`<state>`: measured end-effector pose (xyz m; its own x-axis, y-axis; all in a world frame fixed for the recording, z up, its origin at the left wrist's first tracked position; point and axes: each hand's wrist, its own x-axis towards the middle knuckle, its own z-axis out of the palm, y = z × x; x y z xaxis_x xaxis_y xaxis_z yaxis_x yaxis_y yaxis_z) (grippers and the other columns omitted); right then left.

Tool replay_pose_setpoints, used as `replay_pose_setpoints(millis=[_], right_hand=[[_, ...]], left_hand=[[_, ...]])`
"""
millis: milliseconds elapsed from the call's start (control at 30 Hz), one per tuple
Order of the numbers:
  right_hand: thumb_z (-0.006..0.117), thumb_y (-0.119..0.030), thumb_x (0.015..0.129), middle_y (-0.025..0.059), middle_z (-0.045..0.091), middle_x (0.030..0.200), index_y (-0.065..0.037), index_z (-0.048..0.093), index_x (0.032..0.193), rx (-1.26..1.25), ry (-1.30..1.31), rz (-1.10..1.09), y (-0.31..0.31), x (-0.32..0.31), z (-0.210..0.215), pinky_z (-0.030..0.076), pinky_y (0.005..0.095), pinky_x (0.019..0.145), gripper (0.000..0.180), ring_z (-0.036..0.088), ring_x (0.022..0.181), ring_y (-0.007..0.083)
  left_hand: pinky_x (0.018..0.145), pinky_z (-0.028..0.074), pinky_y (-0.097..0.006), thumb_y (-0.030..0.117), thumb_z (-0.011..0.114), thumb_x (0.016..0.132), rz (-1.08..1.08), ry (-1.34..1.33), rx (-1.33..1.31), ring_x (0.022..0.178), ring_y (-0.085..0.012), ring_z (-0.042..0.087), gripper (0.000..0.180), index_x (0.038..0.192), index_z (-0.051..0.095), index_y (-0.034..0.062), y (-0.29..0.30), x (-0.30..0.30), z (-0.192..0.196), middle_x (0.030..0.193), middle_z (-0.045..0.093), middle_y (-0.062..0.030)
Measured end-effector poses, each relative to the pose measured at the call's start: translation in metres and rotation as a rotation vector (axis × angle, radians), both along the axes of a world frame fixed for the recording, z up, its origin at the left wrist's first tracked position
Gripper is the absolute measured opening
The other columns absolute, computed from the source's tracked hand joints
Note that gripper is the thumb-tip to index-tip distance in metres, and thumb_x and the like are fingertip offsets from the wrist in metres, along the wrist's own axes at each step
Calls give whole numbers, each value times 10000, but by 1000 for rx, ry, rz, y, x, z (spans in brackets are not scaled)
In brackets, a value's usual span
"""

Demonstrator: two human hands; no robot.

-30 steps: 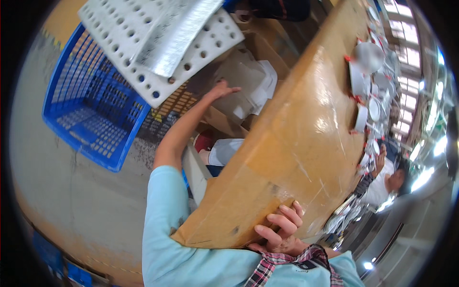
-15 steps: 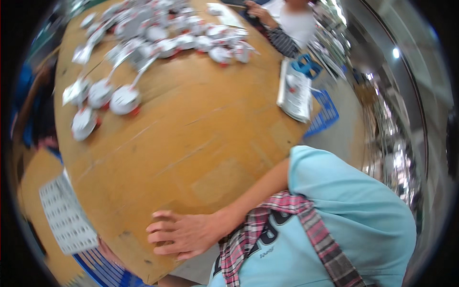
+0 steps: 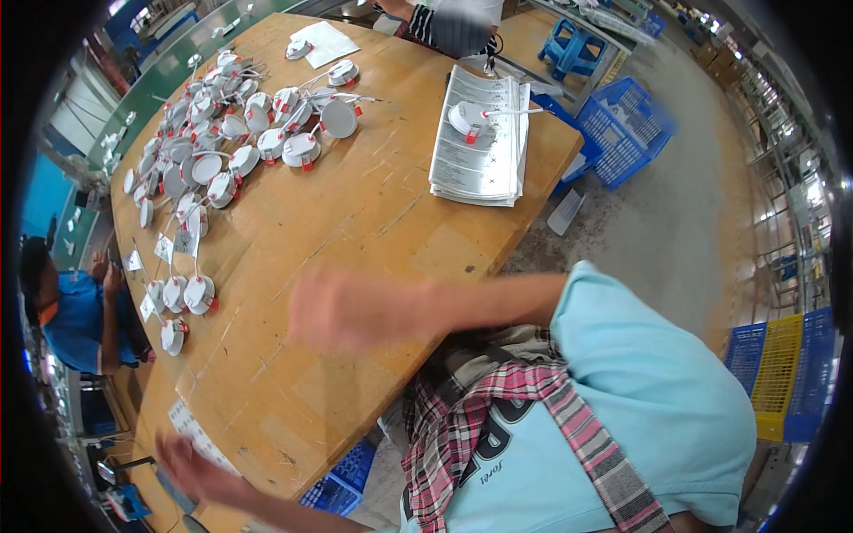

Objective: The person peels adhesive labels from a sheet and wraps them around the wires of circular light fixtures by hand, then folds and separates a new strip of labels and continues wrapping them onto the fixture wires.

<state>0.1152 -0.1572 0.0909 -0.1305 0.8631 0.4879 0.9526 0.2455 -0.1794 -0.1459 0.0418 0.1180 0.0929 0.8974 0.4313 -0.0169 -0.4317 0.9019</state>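
Note:
My right hand (image 3: 342, 311) is over the near part of the wooden table, smeared by motion, so its fingers cannot be made out. Past the table's near left edge is my left hand (image 3: 197, 469), its fingers looking apart, with nothing visible in them. It partly covers a white sheet with rows of dark marks (image 3: 197, 435). Nearest to both hands on the table is a small group of round white downlights (image 3: 174, 293) with red clips and cords, one downlight (image 3: 172, 338) lying closer to me. Small printed tags hang by some cords.
A large heap of downlights (image 3: 204, 133) covers the far left. A paper stack (image 3: 480, 169) bearing one downlight (image 3: 467, 117) lies at the right edge. Blue baskets (image 3: 622, 133) and a blue stool (image 3: 573, 49) stand beyond. Co-workers are at left (image 3: 75, 311) and far side (image 3: 453, 27).
The view has turned, bringing more of the room in. My right hand has lifted from the table's near edge and moved away from me. My left hand shows more fully beside the marked sheet.

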Motion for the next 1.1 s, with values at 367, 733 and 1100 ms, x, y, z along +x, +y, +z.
replay_pose_setpoints(millis=[367, 733, 1100], right_hand=[[748, -330, 715, 104, 464, 1234, -99, 543, 1188, -194, 47, -1028, -148, 263, -34, 429, 446, 946, 565, 448, 1167, 313], [719, -214, 736, 90, 497, 1191, -75, 559, 1198, -192, 137, -922, -201, 294, -42, 425, 391, 995, 509, 467, 1158, 303], [696, -289, 766, 116, 498, 1222, -67, 570, 1188, -404, 1, -1054, -182, 279, -27, 352, 443, 1015, 494, 414, 1212, 296]], left_hand=[[781, 498, -322, 331, 744, 788, -910, 589, 381, 894, -207, 621, 580, 1200, 575, -41, -163, 360, -78, 1087, 618, -151], [784, 484, -382, 239, 657, 828, -835, 690, 248, 925, -282, 634, 285, 1028, 698, 40, -201, 393, -91, 925, 682, -147], [650, 477, -285, 99, 592, 897, -726, 418, 237, 701, -128, 616, 156, 982, 668, -7, -84, 359, -71, 806, 697, -102]])
